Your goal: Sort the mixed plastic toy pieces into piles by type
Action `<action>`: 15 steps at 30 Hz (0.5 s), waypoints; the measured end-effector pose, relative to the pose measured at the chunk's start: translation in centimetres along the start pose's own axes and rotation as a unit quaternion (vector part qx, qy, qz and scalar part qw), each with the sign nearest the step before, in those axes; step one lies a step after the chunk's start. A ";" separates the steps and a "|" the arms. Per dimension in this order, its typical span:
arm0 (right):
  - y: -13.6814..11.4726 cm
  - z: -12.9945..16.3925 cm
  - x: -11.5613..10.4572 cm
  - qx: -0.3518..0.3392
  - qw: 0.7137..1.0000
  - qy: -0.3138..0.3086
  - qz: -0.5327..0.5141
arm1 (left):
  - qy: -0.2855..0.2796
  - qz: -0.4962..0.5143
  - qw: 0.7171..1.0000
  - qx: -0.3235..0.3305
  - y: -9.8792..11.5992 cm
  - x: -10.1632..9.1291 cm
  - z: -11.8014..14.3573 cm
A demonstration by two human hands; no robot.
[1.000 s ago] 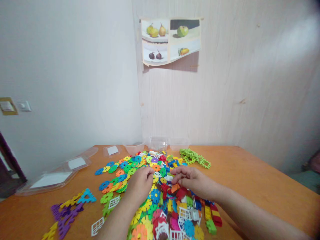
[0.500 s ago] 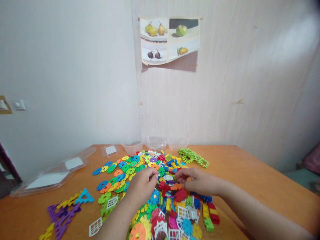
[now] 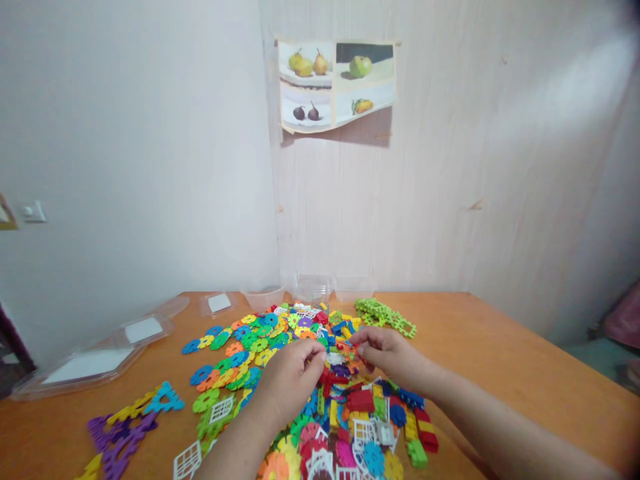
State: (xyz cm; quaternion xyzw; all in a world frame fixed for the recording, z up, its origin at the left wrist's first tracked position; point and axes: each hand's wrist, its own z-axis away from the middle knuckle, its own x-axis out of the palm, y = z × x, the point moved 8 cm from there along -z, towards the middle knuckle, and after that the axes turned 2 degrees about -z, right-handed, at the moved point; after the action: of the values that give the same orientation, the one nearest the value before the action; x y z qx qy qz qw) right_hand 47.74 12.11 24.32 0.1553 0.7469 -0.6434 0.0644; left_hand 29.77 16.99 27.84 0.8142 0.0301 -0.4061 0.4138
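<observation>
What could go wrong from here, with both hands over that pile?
The loose pieces overlap, so a nudge from the left hand or right hand might set neighbours sliding.

The left forearm is close to a white lattice piece and could knock it.

Flower-shaped discs lie over one another, so smaller pieces beneath could be missed.

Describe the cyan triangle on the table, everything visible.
The cyan triangle is an open-centred frame with bumpy edges, plastic by its look. It appears to lie flat on the orange table, left of the heap, one corner toward the far edge. The yellow piece meets its left side; whether they interlock, I can't tell. The left hand is clear of it.
</observation>
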 end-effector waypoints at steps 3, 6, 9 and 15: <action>-1.2 0.5 0.8 -0.014 0.999 -0.008 -0.038 | -0.010 0.101 0.994 -0.030 0.5 0.4 0.2; -2.2 1.2 1.9 -0.023 0.998 -0.023 -0.061 | -0.043 0.193 0.978 -0.068 0.7 1.1 0.4; -2.5 1.6 2.8 -0.022 0.996 -0.043 -0.077 | -0.057 0.262 0.959 -0.093 0.6 1.3 0.5; -1.5 1.2 0.7 0.006 0.999 0.028 -0.023 | 0.100 0.387 0.900 -0.176 -2.9 -1.2 0.4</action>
State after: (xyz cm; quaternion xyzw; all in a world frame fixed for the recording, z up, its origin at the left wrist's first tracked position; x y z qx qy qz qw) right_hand 46.46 10.90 25.37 0.1568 0.7476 -0.6448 0.0278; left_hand 27.61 19.00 26.66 0.7119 -0.1756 -0.1187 0.6696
